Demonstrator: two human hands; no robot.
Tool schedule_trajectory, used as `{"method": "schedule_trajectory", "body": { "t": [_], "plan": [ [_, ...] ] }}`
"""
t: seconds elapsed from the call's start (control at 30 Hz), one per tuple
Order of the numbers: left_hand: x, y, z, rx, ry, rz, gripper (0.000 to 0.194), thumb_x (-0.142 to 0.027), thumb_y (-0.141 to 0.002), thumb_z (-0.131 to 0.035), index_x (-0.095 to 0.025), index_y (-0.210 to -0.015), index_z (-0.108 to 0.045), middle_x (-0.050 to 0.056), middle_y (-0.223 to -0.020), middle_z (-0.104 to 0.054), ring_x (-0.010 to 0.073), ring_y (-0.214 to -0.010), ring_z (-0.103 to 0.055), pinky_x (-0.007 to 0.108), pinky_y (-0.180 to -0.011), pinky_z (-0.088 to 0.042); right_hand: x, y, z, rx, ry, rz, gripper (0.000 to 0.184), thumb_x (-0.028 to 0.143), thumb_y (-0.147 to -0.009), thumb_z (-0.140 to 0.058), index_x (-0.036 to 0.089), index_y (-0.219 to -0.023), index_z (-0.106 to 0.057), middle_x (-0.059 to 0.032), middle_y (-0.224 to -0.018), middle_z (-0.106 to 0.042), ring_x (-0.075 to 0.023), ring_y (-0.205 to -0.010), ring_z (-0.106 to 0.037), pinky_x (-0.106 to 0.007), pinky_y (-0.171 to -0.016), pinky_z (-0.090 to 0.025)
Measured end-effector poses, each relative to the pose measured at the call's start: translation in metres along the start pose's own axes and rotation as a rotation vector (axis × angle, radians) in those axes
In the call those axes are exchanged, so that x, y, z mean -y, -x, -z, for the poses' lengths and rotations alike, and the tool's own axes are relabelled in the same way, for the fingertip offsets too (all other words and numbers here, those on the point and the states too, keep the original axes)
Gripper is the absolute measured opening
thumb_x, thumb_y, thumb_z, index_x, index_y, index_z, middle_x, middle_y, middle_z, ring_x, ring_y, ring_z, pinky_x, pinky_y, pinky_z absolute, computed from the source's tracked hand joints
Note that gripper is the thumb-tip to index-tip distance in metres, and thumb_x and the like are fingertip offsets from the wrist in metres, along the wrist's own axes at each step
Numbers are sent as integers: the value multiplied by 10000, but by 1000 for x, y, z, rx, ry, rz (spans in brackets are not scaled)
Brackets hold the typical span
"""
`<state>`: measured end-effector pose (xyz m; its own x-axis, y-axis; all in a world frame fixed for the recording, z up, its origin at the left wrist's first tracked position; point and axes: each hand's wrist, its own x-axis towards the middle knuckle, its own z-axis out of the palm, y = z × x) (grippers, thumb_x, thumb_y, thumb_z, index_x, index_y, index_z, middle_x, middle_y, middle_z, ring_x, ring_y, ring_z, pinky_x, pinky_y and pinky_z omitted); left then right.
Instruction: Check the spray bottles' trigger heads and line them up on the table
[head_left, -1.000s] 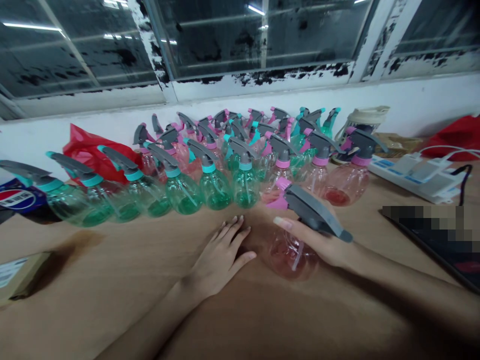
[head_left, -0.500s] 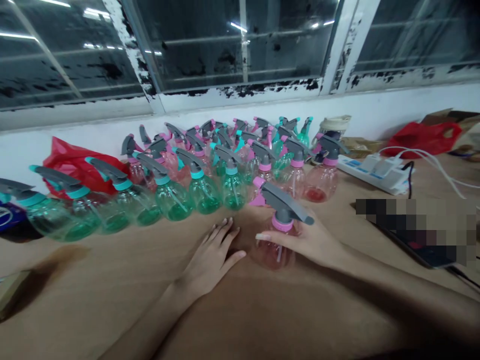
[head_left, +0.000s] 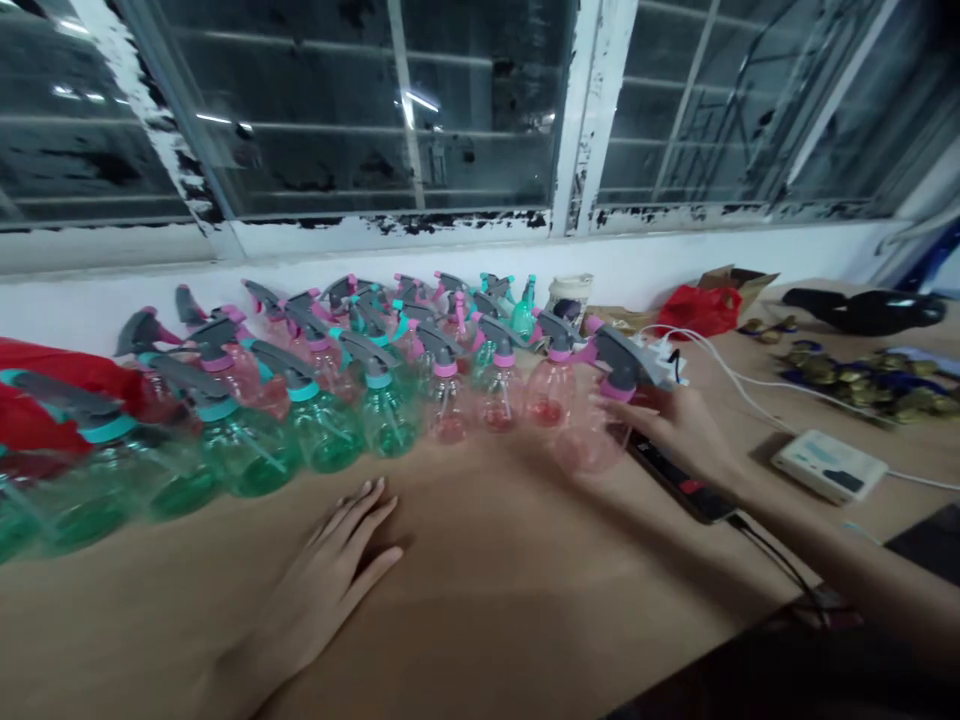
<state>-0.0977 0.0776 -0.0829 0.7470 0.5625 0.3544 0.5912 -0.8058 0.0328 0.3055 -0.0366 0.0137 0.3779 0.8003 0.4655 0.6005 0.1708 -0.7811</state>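
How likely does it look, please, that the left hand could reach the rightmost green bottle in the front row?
Probably yes: the left hand lies palm down on the table, its fingers pointing toward the green bottle, with nothing visible between them.

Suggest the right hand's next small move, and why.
Probably settle the pink bottle upright before the right hand loosens its grip: that hand holds it near the neck, just right of the front row's end bottle, and blur hides whether the base sits flat on the table.
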Motion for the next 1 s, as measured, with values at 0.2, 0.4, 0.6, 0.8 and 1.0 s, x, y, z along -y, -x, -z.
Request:
{"method": "schedule_trajectory", "body": {
  "t": [0.2,0.4,0.6,0.8,1.0],
  "plan": [
    [2,-2,0,-51,17,16,502,-478,-935,-433,-283,-1396,-392,43,-1467,-419,261,-1313,-433,494,-1093,-330,-46,-53,30,-189,93,-32,412,539,-711,-666,161,-872,-645,-127,-893,-726,-291,-788,-693,-365,-632,-547],
    [3,-4,10,-38,65,31,499,-443,-933,-419,-358,-1419,-346,11,-1437,-463,275,-1283,-471,491,-1042,-402,-75,-91,15,-206,170,-23,383,520,-716,-651,158,-838,-679,-134,-859,-735,-292,-771,-688,-360,-644,-516],
    [6,-8,20,23,116,-4,484,-394,-972,-304,-447,-1448,-228,-34,-1456,-432,272,-1239,-521,483,-976,-479,-97,-93,7,-124,222,-10,414,528,-735,-638,132,-839,-701,-100,-762,-731,-257,-706,-672,-326,-625,-485],
    [7,-6,16,13,118,15,537,-405,-951,-358,-479,-1451,-175,-40,-1462,-420,315,-1232,-522,533,-931,-511,-97,-84,7,-72,231,1,491,580,-783,-585,139,-979,-671,-94,-867,-732,-234,-792,-662,-342,-715,-495],
    [-4,-4,13,-31,79,63,592,-435,-905,-479,-421,-1445,-236,-10,-1471,-409,307,-1277,-473,551,-1025,-417,-80,-50,12,-142,241,-49,703,630,-764,-578,143,-1268,-513,-184,-1238,-607,-354,-1140,-562,-519,-929,-427]
  ]
}}
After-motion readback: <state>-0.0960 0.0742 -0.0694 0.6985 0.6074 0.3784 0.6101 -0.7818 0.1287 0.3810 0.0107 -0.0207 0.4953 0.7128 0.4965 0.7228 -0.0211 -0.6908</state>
